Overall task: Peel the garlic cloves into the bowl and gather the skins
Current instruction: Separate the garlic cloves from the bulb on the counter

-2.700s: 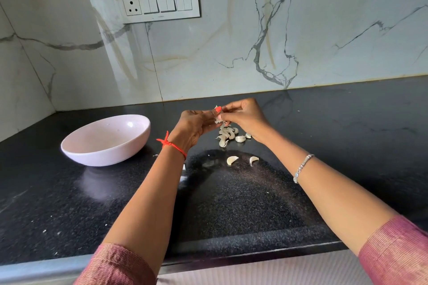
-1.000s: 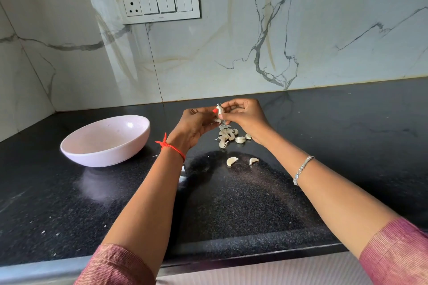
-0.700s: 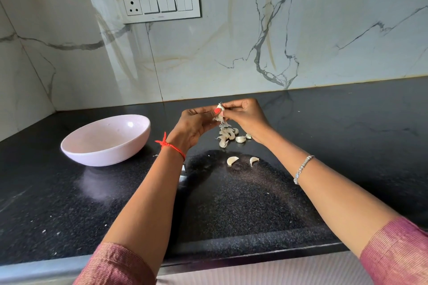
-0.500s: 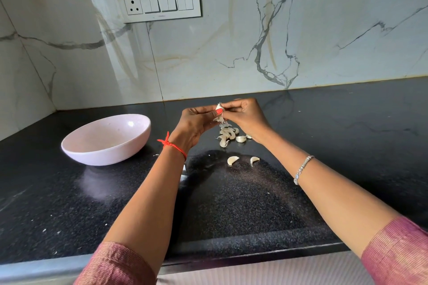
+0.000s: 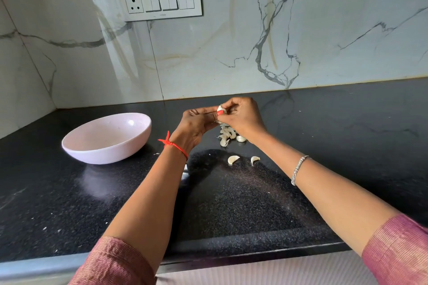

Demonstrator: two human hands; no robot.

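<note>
Both my left hand [image 5: 196, 122] and right hand [image 5: 244, 118] pinch one small white papery-skinned garlic clove [image 5: 221, 109] above the loose heap of cloves [image 5: 228, 135]. I judge it light, firm, its skin brittle; best nipped at the tip.

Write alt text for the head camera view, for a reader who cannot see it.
The left hand and right hand pinch a garlic clove above a small pile of cloves on a black countertop. Two more cloves lie nearer the person, and a pale pink bowl sits to the left.
</note>
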